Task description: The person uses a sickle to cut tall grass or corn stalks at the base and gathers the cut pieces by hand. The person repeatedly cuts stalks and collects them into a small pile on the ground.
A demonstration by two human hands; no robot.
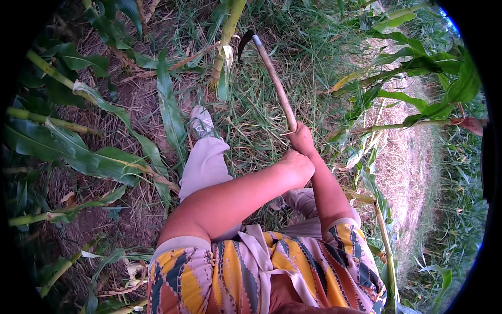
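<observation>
A long wooden-handled tool with a curved dark blade (277,80), a hoe or a sickle, slants up and left from my hands. My right hand (302,138) is closed round its handle. Just below it, my left hand (297,160) is a closed fist at the lower handle, whose end is hidden, with my left forearm crossing in front of my body. The blade hangs beside a thick maize stalk (228,37) that has a torn, pale leaf sheath. Green grass (251,114) grows beneath the handle, with some blades near my right hand.
My shoe (201,121) stands on grass and dry straw. Maize plants with broad leaves (78,157) lean in from the left. More maize leaves (423,102) and a bent stalk (386,243) stand at the right, beside a sunlit strip of dry straw (411,157).
</observation>
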